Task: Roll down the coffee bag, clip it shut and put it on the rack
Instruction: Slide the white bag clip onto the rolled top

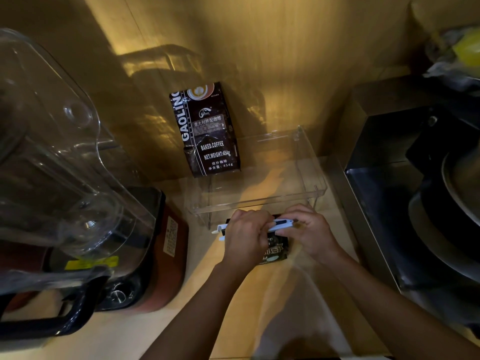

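A small black coffee bag point(275, 252) with white print lies on the wooden counter in front of a clear acrylic rack point(309, 178). A long white sealing clip point(281, 224) runs across the bag's top edge. My left hand point(246, 237) grips the clip's left part and the bag's top. My right hand point(310, 231) pinches the clip's right end. Most of the bag's top is hidden under my fingers. A second, larger dark coffee bag point(207, 131) marked GAOLING stands on the rack's back left, leaning on the wall.
A blender with a big clear cover point(59, 157) and a red base point(168, 255) stands to the left. A metal machine with a dark tray point(405, 178) fills the right. A yellow item in plastic point(465, 50) sits at the top right.
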`<state>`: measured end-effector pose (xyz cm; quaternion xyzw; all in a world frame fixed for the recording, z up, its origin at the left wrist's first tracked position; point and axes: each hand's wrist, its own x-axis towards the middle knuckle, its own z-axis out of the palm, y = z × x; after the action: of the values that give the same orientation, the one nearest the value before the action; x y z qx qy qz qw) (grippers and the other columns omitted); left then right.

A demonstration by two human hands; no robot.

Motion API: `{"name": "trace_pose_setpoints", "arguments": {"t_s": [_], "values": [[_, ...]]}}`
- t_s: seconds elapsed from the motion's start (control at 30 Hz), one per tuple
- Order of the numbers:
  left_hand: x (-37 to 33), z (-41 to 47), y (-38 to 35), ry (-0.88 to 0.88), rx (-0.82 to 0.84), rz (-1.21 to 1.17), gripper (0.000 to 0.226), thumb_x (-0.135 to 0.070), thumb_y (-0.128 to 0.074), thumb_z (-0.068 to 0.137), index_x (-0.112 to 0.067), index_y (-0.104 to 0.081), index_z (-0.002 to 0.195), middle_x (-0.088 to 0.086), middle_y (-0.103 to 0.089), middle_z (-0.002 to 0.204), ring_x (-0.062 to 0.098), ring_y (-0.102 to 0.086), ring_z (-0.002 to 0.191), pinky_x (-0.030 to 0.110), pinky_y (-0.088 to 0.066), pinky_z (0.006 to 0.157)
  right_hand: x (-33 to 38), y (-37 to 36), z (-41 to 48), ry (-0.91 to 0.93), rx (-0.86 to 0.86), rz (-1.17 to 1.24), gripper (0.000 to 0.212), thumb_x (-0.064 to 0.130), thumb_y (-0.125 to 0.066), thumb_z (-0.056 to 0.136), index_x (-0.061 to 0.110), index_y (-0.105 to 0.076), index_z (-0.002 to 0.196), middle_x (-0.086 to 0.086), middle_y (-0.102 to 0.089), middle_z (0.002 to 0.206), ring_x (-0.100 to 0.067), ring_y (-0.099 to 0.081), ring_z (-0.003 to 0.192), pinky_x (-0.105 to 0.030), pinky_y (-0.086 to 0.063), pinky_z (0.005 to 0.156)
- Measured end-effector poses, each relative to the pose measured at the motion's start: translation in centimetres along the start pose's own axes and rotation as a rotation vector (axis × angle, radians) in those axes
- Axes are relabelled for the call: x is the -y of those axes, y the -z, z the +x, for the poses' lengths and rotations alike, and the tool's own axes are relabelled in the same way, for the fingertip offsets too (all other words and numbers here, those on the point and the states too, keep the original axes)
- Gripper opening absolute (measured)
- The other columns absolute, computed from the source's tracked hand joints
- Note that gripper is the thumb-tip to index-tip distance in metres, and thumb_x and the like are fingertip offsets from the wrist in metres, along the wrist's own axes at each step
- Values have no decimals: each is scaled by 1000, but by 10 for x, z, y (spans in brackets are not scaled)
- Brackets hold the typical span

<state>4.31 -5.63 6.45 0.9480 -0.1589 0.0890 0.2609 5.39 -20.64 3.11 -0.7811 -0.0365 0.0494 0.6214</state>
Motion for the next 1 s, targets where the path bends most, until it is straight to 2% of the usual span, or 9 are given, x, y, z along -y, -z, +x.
{"name": "trace_pose_setpoints", "arguments": {"t_s": [0.1, 0.33, 0.47, 0.63, 0.7, 0.77, 0.87, 0.93, 1.0], "values": [[-1, -1, 0, 21, -26, -19, 11, -1, -59, 79, -9, -65, 76, 7, -71, 71, 26, -61, 66, 30, -33, 71, 1, -2, -1, 0, 1, 28, 25, -1, -75, 63, 8, -69, 86, -1, -57, 87, -23, -53, 93, -33, -43, 83], [-4, -4, 0, 43, -59, -79, 12, -1, -59, 80, -10, -65, 74, 7, -71, 71, 25, -60, 65, 30, -33, 69, 1, -6, -2, -1, -24, 78, 28, -2, -76, 62, 17, -68, 81, 5, -57, 84, -6, -55, 82, -3, -43, 64], [-5, -5, 0, 31, -62, -86, 11, -5, -56, 81, -9, -65, 75, 8, -71, 72, 25, -60, 65, 31, -34, 69, -1, -7, -4, -2, -55, 89, 30, -4, -76, 61, 20, -68, 78, 6, -58, 84, -7, -56, 81, -4, -44, 64], [0, -10, 6, -32, -7, -66, 10, -7, -56, 85, -8, -66, 86, 9, -72, 84, 27, -63, 76, 35, -38, 76, 1, -6, -5, 34, -20, 18, 25, -4, -74, 63, 8, -69, 84, 4, -57, 83, -7, -55, 79, -3, -42, 63], [7, -13, 10, -37, -1, -37, 10, -10, -57, 86, -10, -66, 89, 8, -72, 85, 26, -62, 77, 31, -35, 77, 2, -7, -6, 44, -17, 20, 24, -4, -74, 64, 6, -68, 84, 4, -57, 83, -8, -55, 79, -5, -43, 63], [14, -14, 17, 17, -23, -15, 8, -15, -58, 86, -12, -66, 87, 6, -72, 84, 24, -60, 77, 26, -30, 73, 1, -5, -6, 43, -17, 37, 23, -5, -74, 64, 4, -67, 84, 2, -57, 84, -12, -55, 81, -13, -47, 67], [24, -16, 25, 37, 1, 8, 10, -19, -57, 87, -14, -65, 86, 4, -71, 86, 23, -59, 79, 30, -35, 77, 1, -3, -5, 40, -3, 47, 23, -5, -74, 63, 2, -67, 85, -1, -58, 86, -17, -56, 84, -25, -48, 71], [27, -17, 27, 51, 9, -8, 10, -17, -56, 88, -13, -64, 87, 5, -71, 87, 24, -59, 80, 34, -38, 78, 1, -4, -4, 45, -1, 44, 23, -5, -74, 64, 3, -67, 84, -2, -59, 86, -18, -56, 84, -22, -48, 70], [26, -18, 26, 77, -9, 8, 10, -17, -55, 88, -13, -64, 87, 5, -71, 86, 25, -59, 79, 35, -41, 74, 1, -7, -5, 47, -3, 54, 23, -5, -73, 64, 8, -67, 82, 0, -59, 85, -14, -57, 83, -14, -48, 65]]}}
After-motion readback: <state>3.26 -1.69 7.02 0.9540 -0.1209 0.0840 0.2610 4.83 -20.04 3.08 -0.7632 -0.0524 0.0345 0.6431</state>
